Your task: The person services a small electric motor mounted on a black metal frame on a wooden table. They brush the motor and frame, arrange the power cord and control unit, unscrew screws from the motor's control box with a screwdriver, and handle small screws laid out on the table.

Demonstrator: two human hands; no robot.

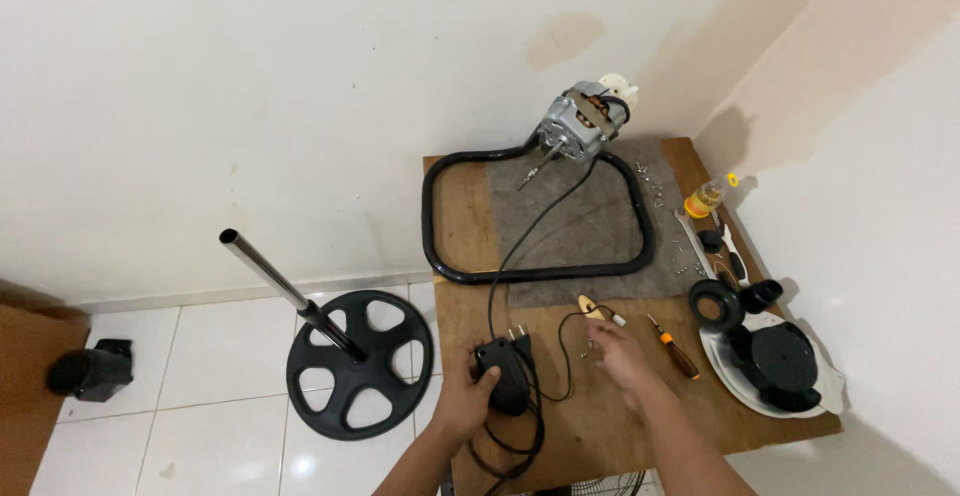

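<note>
My left hand (pixel 468 396) grips a black plug and switch block (pixel 503 368) at the near edge of the wooden table (pixel 600 436); a black cable runs from it up to the fan motor (pixel 580 121) at the far edge. My right hand (pixel 622 356) hovers open, palm down, over small loose parts and a thin wire (pixel 572 341) near a small beige piece (pixel 590 306). A black looped tube frame (pixel 432 226) lies around a grey mat (pixel 590 226).
An orange-handled screwdriver (pixel 676 348) lies right of my right hand. Black fan parts on a white cover (pixel 775 366), a small oil bottle (pixel 706 197) and screws (pixel 655 188) sit along the right side. A black fan base with a metal pole (pixel 355 351) stands on the tiled floor.
</note>
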